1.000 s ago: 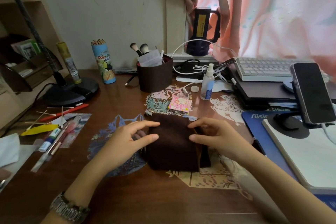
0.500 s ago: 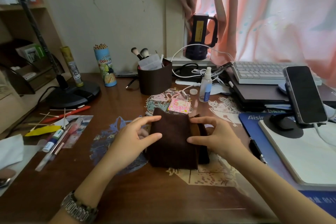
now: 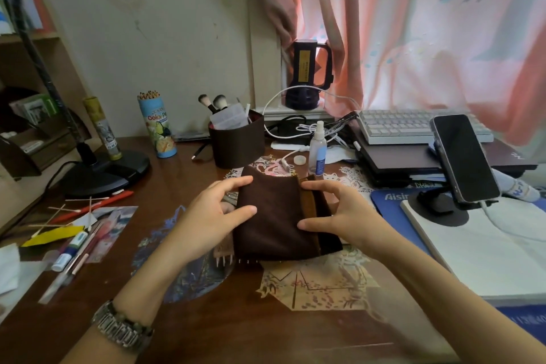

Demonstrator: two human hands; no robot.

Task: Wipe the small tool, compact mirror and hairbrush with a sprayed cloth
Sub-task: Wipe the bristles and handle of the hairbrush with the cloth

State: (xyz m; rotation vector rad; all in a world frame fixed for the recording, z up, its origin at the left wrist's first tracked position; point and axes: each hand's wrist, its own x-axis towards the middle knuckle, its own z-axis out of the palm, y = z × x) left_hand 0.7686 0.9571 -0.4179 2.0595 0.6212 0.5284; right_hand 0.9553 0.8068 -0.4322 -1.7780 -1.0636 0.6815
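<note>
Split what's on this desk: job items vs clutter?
Job:
brown cloth, pinched by left hand and right hand
spray bottle, standing behind it
hairbrush bristles poking out beneath the cloth

Clutter:
phone on stand
keyboard
pencil tube
brush holder
desk lamp base

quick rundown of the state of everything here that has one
brown cloth: folded, held above the desk
left hand: pinching the cloth's left edge
right hand: pinching its right edge
spray bottle: upright, cap off
white cap: lying beside the bottle
phone: screen dark, tilted on its stand
hairbrush: mostly hidden under the cloth
</note>
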